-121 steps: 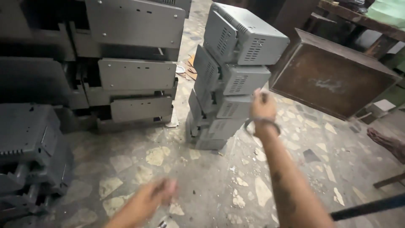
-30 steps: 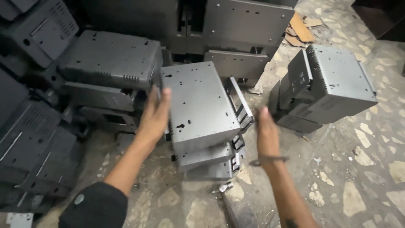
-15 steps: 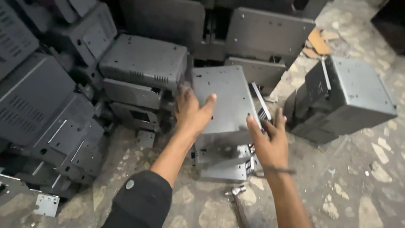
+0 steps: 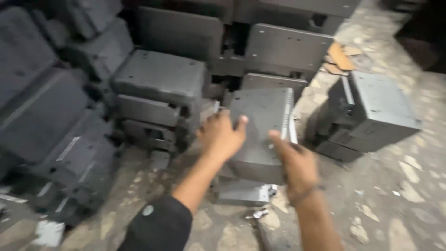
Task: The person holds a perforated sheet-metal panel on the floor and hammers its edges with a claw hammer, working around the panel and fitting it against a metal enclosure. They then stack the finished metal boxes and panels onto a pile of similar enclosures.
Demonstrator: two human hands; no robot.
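I have my left hand [image 4: 222, 135] spread flat on the grey metal case [image 4: 261, 132] and my right hand [image 4: 297, 162] gripping its near right edge, so it sits on its low stack between the heaped cases [image 4: 158, 100] and the box [image 4: 371, 114], seemingly not quite settled

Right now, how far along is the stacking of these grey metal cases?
Done: many cases sit piled at left. In hand: left hand and right hand both rest on the top grey case of a short stack. Left: one dark case lies apart, on the floor at right.
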